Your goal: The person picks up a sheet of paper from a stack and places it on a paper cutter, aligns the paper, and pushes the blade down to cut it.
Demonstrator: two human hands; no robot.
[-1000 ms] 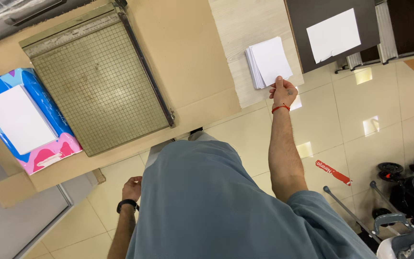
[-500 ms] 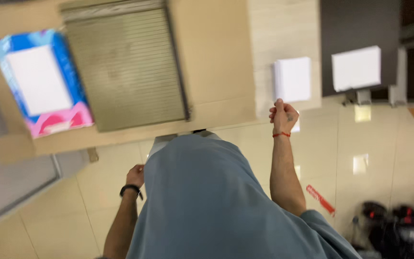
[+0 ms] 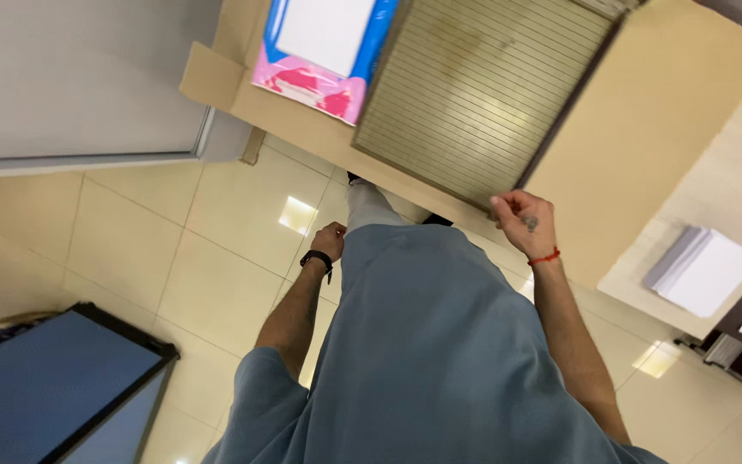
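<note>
Reaching toward the paper cutter [image 3: 483, 94], the right hand [image 3: 521, 222] is loosely curled, seemingly empty; left hand [image 3: 330, 241] hangs closed; next comes a grip.

Bright indoor light, ceiling lamps glaring on floor tiles [image 3: 298, 215]; slight blur

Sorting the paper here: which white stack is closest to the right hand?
The loose stack on the pale counter, right of the right hand. The other white sheets sit in the blue and pink wrapper, beyond the cutter.
</note>
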